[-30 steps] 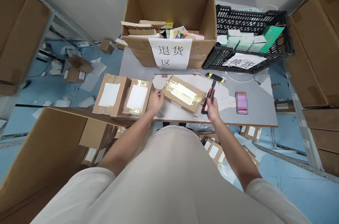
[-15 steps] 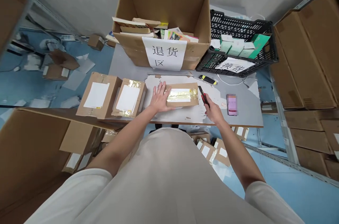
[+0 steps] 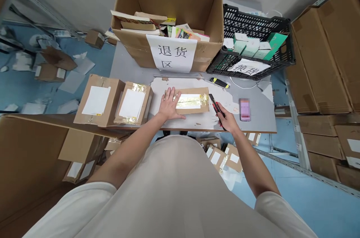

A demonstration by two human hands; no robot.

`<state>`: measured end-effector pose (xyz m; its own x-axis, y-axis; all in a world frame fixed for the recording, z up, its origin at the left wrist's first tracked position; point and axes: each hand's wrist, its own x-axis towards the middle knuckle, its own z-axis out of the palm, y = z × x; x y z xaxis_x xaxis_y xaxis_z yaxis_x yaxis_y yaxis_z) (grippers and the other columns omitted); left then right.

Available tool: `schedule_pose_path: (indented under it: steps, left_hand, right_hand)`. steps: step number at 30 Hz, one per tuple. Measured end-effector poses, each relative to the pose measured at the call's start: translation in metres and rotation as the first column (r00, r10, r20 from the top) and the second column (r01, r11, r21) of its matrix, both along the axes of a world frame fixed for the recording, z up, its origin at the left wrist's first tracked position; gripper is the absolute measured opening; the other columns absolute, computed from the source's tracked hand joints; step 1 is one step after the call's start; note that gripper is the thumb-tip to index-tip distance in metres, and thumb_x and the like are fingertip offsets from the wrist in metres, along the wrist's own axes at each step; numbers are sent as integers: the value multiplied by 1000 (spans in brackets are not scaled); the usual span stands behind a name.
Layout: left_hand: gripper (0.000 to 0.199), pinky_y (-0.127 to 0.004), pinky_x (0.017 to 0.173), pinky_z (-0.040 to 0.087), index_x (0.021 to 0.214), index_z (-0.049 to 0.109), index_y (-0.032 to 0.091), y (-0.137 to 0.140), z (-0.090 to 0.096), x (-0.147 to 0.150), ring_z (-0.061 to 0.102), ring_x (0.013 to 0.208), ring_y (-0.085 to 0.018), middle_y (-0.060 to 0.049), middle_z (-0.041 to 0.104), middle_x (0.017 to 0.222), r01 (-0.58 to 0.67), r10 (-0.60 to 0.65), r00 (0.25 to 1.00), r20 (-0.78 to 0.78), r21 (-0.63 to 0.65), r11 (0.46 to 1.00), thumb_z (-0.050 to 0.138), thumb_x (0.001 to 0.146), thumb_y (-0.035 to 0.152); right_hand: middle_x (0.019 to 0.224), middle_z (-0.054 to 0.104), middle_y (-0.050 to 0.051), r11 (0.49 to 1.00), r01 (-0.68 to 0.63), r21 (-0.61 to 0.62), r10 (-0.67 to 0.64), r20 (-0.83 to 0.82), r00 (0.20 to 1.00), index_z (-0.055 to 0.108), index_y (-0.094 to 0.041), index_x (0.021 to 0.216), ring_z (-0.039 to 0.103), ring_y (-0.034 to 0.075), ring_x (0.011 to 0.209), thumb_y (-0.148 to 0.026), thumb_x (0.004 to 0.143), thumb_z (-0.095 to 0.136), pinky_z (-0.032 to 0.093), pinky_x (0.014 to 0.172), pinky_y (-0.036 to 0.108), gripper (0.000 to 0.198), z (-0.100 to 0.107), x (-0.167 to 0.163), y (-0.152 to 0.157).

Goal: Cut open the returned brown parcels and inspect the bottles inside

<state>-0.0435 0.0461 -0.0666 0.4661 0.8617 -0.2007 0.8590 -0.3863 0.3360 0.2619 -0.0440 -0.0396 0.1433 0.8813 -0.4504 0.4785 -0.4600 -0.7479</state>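
My left hand (image 3: pixel 169 106) rests with spread fingers on the left end of a small taped cardboard box (image 3: pixel 194 110). The box lies flat on white paper and carries a white label under clear tape. My right hand (image 3: pixel 227 118) is closed around a black and red box cutter (image 3: pixel 213 101). Its tip points up and left, close beside the box's right end. Behind the box lies a second, yellow and black box cutter (image 3: pixel 219 82). A phone (image 3: pixel 244 109) lies to the right of my right hand.
Two labelled cardboard boxes, a larger one (image 3: pixel 97 101) and a narrower one (image 3: pixel 133 103), stand on the left of the table (image 3: pixel 261 121). At the back are a big carton (image 3: pixel 129 48) of books and a black crate (image 3: pixel 292 48) with green-white boxes. Cartons are stacked on the right-hand shelf.
The box cutter's handle now shows below my right hand, and its tip sits slightly lower. My left hand stays on the box. The whole view has shifted a little.
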Motion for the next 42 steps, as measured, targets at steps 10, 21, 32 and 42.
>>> schedule_pose_path:
  steps: [10, 21, 32, 42]
  left_hand:
    - [132, -59, 114, 11, 152, 16, 15, 1, -4, -1, -2, 146, -44, -21, 0, 160, -3, 3, 1000, 10, 2, 1000, 71, 50, 77]
    - [133, -57, 112, 17, 153, 13, 15, 2, -3, 6, -4, 146, -44, -21, -3, 160, -49, 48, 998, -43, -11, 999, 70, 50, 78]
    - [138, -62, 111, 16, 153, 11, 13, 2, -4, 9, -4, 144, -48, -23, -5, 159, -66, 65, 998, -20, -28, 997, 70, 47, 79]
    - [135, -59, 112, 19, 153, 13, 14, 1, -1, 6, -2, 146, -43, -23, -2, 159, -28, 28, 999, -38, -7, 1000, 66, 49, 82]
  right_hand:
    - [88, 65, 0, 999, 19, -40, -20, -5, 1000, 35, -33, 148, 52, 5, 43, -34, 86, 51, 49, 40, 21, 63, 3, -4, 1]
    - [68, 67, 0, 957, -286, -45, 288, 245, 926, 40, -27, 146, 56, 14, 46, -24, 85, 51, 51, 56, 29, 62, 28, 9, 9]
    - [51, 59, -2, 937, -334, -105, 350, 328, 878, 38, -19, 148, 53, 17, 43, -20, 88, 44, 45, 55, 28, 61, 43, -12, 3]
    - [56, 61, -3, 967, -250, -53, 255, 305, 918, 36, -25, 148, 51, 12, 42, -24, 89, 45, 47, 52, 24, 60, 46, 4, -14]
